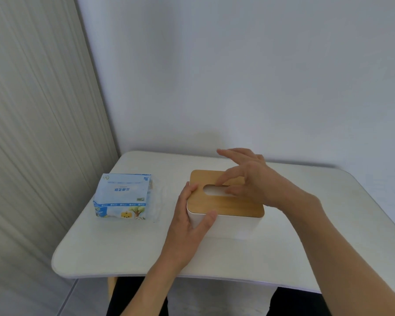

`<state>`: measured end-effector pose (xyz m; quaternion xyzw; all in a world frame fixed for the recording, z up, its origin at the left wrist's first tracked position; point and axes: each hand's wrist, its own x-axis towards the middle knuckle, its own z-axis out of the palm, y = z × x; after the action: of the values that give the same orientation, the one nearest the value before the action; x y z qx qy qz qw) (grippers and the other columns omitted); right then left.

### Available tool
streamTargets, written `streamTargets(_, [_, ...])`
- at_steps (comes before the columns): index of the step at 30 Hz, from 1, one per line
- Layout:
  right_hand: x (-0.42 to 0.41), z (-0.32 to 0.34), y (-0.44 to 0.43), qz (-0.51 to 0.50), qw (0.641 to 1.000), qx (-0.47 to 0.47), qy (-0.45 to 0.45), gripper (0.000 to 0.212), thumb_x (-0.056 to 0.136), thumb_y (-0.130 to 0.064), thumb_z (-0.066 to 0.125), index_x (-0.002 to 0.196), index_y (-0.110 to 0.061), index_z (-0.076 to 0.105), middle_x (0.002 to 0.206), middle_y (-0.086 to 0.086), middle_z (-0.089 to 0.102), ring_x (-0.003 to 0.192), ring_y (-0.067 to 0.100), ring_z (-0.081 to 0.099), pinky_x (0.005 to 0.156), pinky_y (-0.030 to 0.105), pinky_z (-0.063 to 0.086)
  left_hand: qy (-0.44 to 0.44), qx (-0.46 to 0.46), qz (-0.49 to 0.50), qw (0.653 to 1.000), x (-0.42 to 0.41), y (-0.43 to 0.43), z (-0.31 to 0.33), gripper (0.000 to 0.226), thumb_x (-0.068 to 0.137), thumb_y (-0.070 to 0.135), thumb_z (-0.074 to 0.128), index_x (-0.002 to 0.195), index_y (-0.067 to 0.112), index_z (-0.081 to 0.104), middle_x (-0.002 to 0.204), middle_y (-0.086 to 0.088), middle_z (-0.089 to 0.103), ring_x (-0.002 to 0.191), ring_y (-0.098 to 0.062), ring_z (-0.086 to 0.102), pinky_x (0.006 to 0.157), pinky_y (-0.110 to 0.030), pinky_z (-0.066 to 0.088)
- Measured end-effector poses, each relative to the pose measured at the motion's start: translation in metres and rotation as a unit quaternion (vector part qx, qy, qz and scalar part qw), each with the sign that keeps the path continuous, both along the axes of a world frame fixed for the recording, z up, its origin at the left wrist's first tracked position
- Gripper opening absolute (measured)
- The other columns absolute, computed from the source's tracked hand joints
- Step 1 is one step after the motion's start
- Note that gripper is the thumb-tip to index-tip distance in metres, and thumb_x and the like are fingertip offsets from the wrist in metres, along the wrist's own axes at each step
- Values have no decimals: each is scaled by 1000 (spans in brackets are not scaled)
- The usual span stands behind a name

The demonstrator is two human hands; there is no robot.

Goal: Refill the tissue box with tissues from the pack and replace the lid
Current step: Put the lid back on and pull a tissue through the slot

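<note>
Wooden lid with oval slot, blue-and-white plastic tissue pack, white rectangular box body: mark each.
Wooden lid with oval slot [226,206]: head view, bare near strip.
Blue-and-white plastic tissue pack [123,192]: head view, top face middle.
White rectangular box body [237,226]: head view, front wall.

The tissue box [233,225] sits mid-table [123,252], its lid [237,207] on top. The tissue pack [122,197] lies apart to its left, near the left edge. My left hand [189,222] holds the box's near-left corner; my right hand [253,179] is over the lid's slot [211,189].
</note>
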<state>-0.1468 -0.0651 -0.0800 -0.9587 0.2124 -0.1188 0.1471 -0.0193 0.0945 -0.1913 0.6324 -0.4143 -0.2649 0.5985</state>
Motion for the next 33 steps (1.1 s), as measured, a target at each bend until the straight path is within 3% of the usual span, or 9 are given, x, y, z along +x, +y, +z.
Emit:
streamTargets(5, [18,5,-9,58,995,-18,82,9,88,-41,74,92,-41,82,161,-23,29,150,11,13,118,32,14,-1,-3,-9,1000,-1,0,1,70,82,55,70,141,57,33,158,16,33,140,-8,43,115,-34,40])
streamTargets(8, [28,12,-9,107,983,-65,136,20,94,-45,64,91,-40,83,163,-20,26,150,10,12,116,30,10,-1,-8,-10,1000,-1,0,1,69,83,53,70,141,56,33,158,17,33,140,-6,42,115,-35,40])
streamTargets(11, [36,12,-12,146,968,-114,171,28,98,-49,56,87,-44,81,166,-13,24,152,15,15,118,37,13,3,-8,-12,1000,0,0,1,69,83,54,70,141,58,33,158,16,34,140,-7,43,115,-37,40])
streamTargets(15, [45,8,-16,190,952,-154,184,36,100,-45,52,78,-40,79,165,-8,27,152,20,18,116,42,20,-2,-6,-11,1000,0,0,1,70,83,55,70,142,58,32,157,20,33,139,-5,42,115,-36,41])
streamTargets(19, [48,7,-19,226,937,-194,181,52,92,-55,33,75,-37,78,165,-9,27,151,19,20,114,38,21,-7,-9,-9,1000,0,1,2,69,82,56,70,141,59,32,156,21,34,137,-2,44,112,-31,42])
streamTargets(23, [51,4,-22,252,917,-242,191,30,97,-37,55,77,-36,77,165,-8,27,150,22,23,113,42,25,-7,-7,-15,1000,0,0,2,69,83,55,70,140,60,31,155,22,35,135,-1,45,109,-26,44])
streamTargets(33, [55,5,-21,308,881,-300,199,20,94,-27,59,84,-32,76,164,2,31,147,29,32,108,46,32,-9,-1,-15,1000,1,2,4,67,84,52,71,139,59,33,150,15,45,127,-4,54,104,-23,47])
